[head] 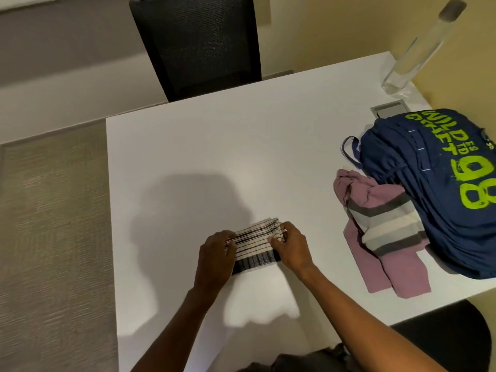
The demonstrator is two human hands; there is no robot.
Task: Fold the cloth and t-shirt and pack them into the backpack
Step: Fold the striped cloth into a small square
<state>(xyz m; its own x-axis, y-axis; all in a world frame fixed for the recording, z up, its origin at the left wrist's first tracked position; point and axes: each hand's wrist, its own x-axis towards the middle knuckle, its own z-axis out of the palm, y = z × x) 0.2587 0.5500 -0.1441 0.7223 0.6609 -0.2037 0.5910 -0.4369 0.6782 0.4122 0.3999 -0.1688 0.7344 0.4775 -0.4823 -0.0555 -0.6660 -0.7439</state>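
Now both hands grasp the folded striped cloth (pixel 255 244) at lower centre: left hand (pixel 216 253) and right hand (pixel 291 247) at its ends. T-shirt (pixel 381 232) lies crumpled against the backpack (pixel 434 183), right.

Table (pixel 188 157): wide bare stretch across centre and left of frame, open up to the far edge. Right side blocked by backpack (pixel 434 189) lying flat, with t-shirt (pixel 381 229) crumpled against its near-left side. Bottle (pixel 418 47) upright at upper right corner, cable hatch (pixel 386 110) just below it. Chair (pixel 198 44) stands at far edge, top centre. Lower centre taken by cloth (pixel 255 242), with left hand (pixel 217 251) and right hand (pixel 291 248) gripping its ends.
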